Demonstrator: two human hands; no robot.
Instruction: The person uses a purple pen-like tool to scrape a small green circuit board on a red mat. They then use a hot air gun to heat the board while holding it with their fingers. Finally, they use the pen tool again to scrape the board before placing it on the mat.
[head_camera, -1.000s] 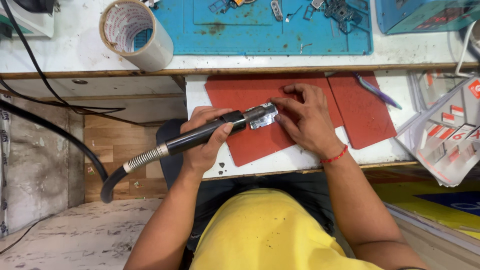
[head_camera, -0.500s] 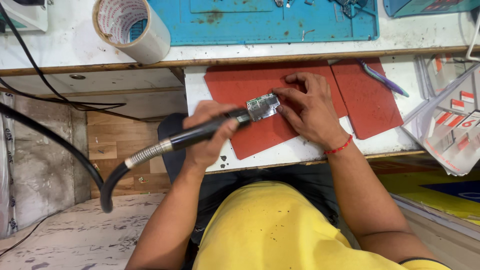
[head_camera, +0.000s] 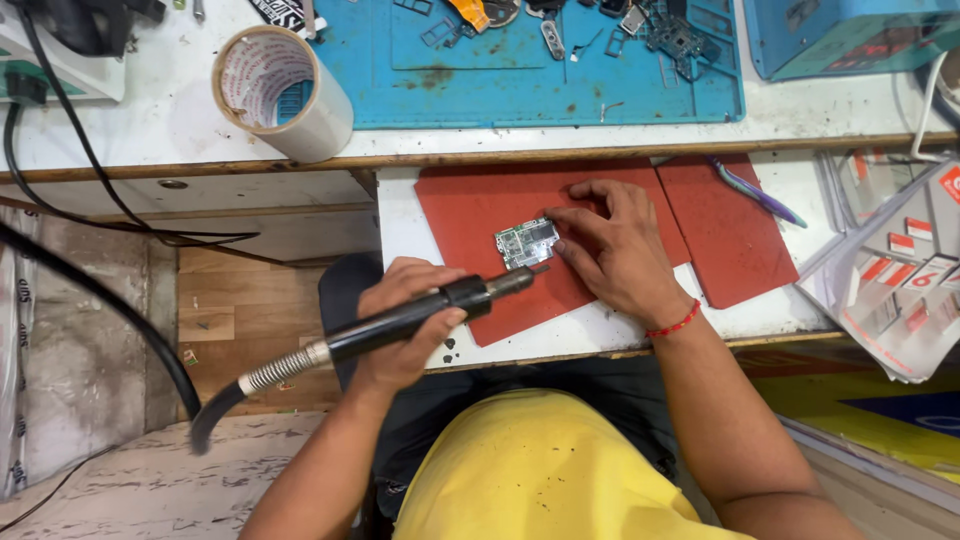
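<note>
While a white worktop (head_camera: 410, 215) runs across the lower shelf of the bench, a large blue rectangular work mat (head_camera: 520, 85) strewn with small loose parts is seen on the upper shelf behind it. Two dark red rubber mats are laid on the white worktop: a broad one (head_camera: 470, 215) at the middle and a smaller one (head_camera: 730, 235) just beside it to the right. A wide roll of pale packing tape (head_camera: 285, 90) is stood near the upper shelf's front edge, well apart from the hands. A purple pen (head_camera: 755, 190) is seen lying across the smaller mat's top edge. A black cylindrical hot-air handpiece with a sprung metal hose (head_camera: 400, 325) is gripped by the left hand (head_camera: 405, 325), its fingers wrapped tight around the barrel, the nozzle pointed at a small green rectangular circuit board (head_camera: 526, 243). That board is laid on the broad red mat and is held down at its right edge by the pressed-together fingertips of the right hand (head_camera: 615, 250), which bears a red thread at the wrist.
</note>
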